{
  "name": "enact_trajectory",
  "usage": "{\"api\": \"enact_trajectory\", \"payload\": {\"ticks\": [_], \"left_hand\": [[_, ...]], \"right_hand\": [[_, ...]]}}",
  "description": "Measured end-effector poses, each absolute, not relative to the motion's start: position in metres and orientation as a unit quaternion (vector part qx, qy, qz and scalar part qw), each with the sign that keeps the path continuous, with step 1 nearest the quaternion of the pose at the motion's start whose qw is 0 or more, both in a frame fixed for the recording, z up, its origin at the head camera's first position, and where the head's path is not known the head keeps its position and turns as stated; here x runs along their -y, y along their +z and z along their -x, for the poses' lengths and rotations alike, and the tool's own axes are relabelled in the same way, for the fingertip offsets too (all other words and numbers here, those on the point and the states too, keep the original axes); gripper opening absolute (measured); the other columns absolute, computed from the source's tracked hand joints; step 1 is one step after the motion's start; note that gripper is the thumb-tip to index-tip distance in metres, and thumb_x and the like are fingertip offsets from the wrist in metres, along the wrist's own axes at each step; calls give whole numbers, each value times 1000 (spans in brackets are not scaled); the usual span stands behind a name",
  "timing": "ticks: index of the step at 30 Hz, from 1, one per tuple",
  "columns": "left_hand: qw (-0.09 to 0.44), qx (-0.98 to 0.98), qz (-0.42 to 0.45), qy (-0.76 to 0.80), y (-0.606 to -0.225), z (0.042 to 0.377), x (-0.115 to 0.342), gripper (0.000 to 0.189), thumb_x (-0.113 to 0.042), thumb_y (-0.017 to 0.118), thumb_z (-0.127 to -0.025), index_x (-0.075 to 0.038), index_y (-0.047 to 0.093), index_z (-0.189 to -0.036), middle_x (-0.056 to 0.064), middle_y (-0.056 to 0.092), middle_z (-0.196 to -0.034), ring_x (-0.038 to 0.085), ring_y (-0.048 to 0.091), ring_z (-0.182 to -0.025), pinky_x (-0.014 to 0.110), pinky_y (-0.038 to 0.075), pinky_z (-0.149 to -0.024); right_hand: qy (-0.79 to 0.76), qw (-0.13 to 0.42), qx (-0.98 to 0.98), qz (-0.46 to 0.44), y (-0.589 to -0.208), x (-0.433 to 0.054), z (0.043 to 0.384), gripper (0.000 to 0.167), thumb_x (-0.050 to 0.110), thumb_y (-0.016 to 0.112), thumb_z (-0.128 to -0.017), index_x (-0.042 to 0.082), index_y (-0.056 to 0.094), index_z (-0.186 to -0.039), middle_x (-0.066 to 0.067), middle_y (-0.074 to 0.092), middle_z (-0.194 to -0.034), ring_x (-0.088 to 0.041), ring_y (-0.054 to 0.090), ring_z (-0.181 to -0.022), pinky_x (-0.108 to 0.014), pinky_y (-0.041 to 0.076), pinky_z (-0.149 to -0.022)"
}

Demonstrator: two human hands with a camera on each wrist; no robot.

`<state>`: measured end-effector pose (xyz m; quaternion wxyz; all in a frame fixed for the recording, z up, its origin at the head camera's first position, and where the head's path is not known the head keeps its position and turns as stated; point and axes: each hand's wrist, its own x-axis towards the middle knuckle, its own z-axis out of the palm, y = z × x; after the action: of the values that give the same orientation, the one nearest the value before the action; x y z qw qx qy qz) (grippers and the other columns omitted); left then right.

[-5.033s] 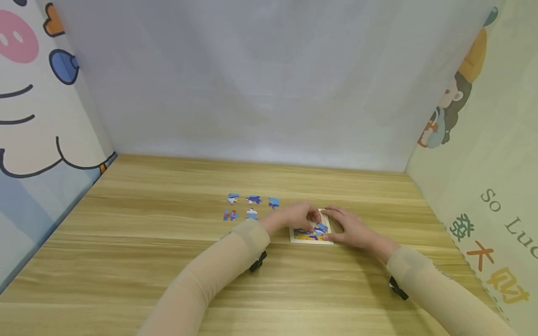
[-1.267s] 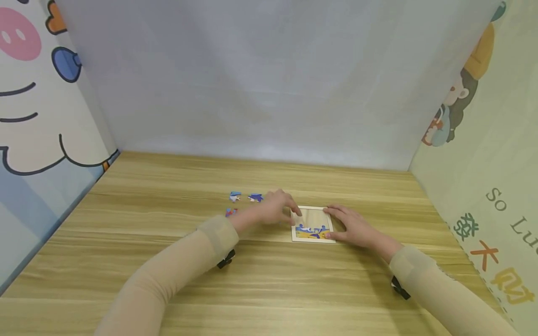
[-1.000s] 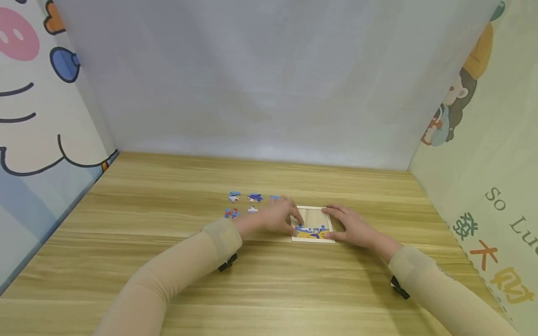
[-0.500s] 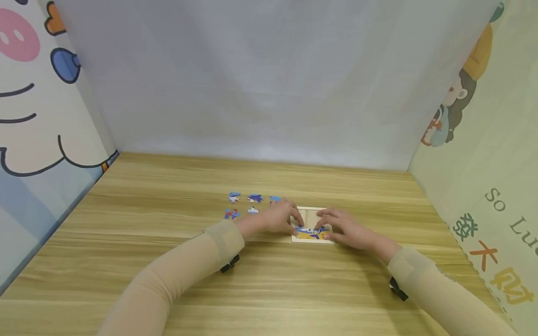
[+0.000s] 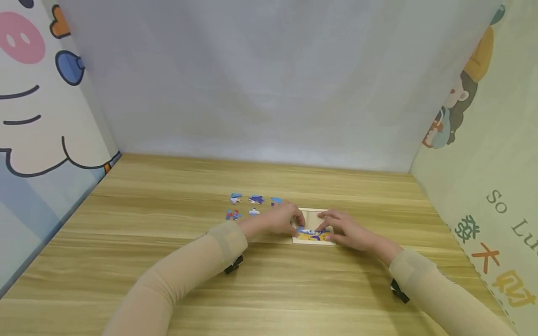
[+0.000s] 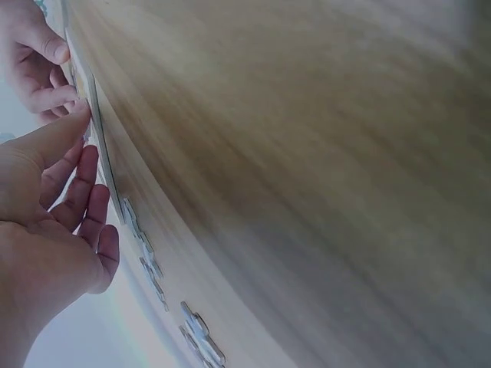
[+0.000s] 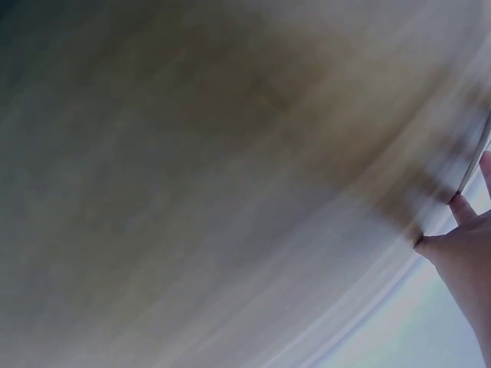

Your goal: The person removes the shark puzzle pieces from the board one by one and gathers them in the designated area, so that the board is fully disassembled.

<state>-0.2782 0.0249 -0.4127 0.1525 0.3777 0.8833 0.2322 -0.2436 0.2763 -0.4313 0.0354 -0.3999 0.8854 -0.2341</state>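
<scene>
A small light wooden puzzle frame (image 5: 313, 242) lies on the table, its near part filled with blue, white and yellow jigsaw pieces (image 5: 310, 236). The frame's far part shows bare wood. My left hand (image 5: 282, 218) is at its left side, the thumb by the near left edge and the index finger on the pieces. In the left wrist view, the left hand's (image 6: 54, 207) other fingers are loosely bent. My right hand (image 5: 350, 232) reaches in from the right, fingertips on the fitted pieces and thumb at the right edge. The right wrist view shows little of the right hand (image 7: 464, 241).
Several loose jigsaw pieces lie left of the frame, among them a dark blue one (image 5: 256, 199), a red and blue one (image 5: 233, 214) and a light blue one (image 5: 275, 201) beside the left hand. A pale curtain (image 5: 269, 93) hangs behind the table (image 5: 269, 289).
The left hand moved from over the frame to its left side, and its fingers went down onto the pieces. The right hand shifted its fingers from the right edge inward onto the pieces.
</scene>
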Motion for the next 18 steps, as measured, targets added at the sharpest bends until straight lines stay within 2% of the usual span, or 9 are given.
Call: {"api": "enact_trajectory", "payload": {"ticks": [6, 18], "left_hand": [[184, -867, -371, 276, -415, 282, -26, 23, -8, 77, -77, -12, 62, -95, -3, 62, -86, 8, 56, -79, 19, 46, -72], [200, -842, -380, 328, -411, 281, -25, 9, -5, 64, -88, -12, 61, -93, -2, 60, -83, 9, 55, -77, 20, 46, -70]], "right_hand": [[-236, 37, -887, 394, -432, -276, 243, 19, 13, 65, -89, 14, 64, -108, -19, 46, -138, -45, 31, -132, -64, 22, -104], [-238, 40, -886, 396, -433, -277, 244, 20, 13, 65, -89, 15, 64, -109, -19, 45, -138, -44, 32, -132, -63, 22, -104]]}}
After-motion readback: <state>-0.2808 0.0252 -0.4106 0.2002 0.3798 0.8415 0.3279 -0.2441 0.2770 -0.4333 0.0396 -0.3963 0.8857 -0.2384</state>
